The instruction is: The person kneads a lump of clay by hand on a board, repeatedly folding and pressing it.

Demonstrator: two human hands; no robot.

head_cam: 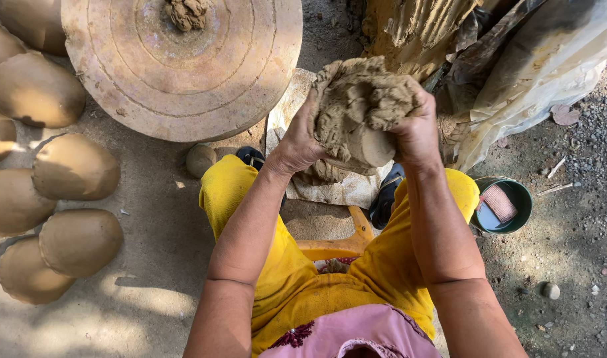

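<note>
Clay lump (363, 109) pressed between left hand (298, 136), right hand (417, 132), fingers wrapping sides

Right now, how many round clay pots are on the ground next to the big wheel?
8 in view, all left of the stone wheel: three cut off at the frame's left edge, one at the top, and four fuller ones. More may lie out of frame.

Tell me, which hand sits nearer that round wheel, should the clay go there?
Left, probably: the left hand grips the clay lump on the wheel side; the right hand is farther.
</note>
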